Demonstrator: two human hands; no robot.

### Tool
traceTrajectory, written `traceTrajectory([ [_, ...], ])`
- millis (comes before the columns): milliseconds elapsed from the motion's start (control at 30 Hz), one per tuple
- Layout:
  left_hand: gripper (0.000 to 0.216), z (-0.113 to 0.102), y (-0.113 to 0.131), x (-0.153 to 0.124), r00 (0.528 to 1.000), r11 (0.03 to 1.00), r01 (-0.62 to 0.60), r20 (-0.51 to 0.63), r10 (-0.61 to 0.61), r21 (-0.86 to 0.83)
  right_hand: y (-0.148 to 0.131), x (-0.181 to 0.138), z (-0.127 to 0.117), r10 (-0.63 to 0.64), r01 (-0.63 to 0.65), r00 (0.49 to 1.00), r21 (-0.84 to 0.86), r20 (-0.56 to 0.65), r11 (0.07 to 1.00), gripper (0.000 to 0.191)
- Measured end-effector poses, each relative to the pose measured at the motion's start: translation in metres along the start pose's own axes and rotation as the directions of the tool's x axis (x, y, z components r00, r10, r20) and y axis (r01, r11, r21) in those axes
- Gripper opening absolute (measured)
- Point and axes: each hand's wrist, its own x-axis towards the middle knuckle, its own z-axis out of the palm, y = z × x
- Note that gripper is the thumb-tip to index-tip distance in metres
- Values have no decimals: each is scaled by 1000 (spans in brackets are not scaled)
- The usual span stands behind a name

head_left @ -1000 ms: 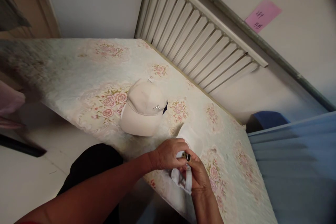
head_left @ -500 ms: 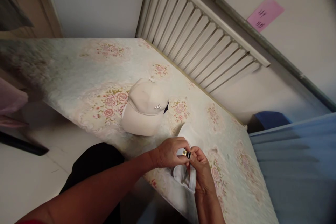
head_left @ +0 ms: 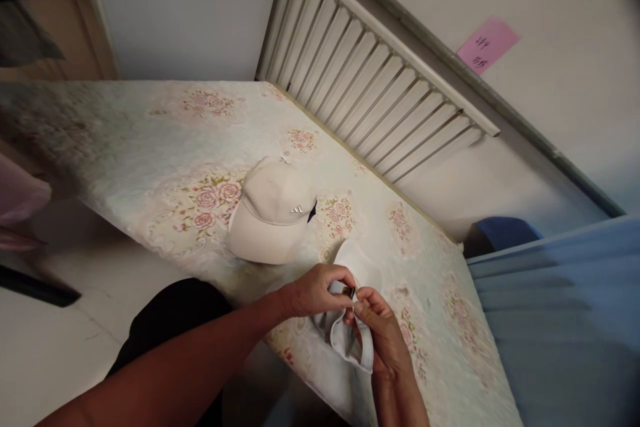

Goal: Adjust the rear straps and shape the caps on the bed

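Observation:
Both my hands are closed on a white cap [head_left: 356,260] that lies at the near edge of a floral mattress [head_left: 150,140]. My left hand [head_left: 313,291] pinches the cap's back strap by its small dark buckle [head_left: 352,293]. My right hand [head_left: 377,333] grips the strap and rear band from below. A beige cap [head_left: 273,210] with a small silver logo rests crown up on the mattress, just beyond my hands and apart from them.
A slatted white headboard [head_left: 380,87] leans against the wall behind the mattress. A pink note [head_left: 487,44] is stuck on the wall. Blue fabric [head_left: 560,313] fills the right side. Pale floor [head_left: 45,347] lies to the left.
My hands have shifted slightly along the white cap's strap, the buckle now sitting more hidden between my fingers. The view has tilted a little; the beige cap has not moved.

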Motion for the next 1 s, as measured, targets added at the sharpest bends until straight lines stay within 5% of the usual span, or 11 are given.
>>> traceTrajectory([
  [267, 20, -1, -5, 0, 991, 976, 92, 117, -70, -198, -4, 2, 7, -17, 16, 1000, 42, 27, 999, 23],
  [400, 19, -2, -4, 1, 996, 986, 77, 64, -68, -145, -9, 1, 17, 14, -12, 999, 59, -32, 998, 26],
  [767, 22, -7, -5, 2, 992, 971, 81, 108, -58, -223, -17, -15, 5, 74, -73, 997, -297, -10, 952, 26],
  [1000, 23, -11, -4, 4, 971, 924, 155, 228, -76, -350, -22, -8, -2, 63, -25, 992, -321, 109, 947, 24],
])
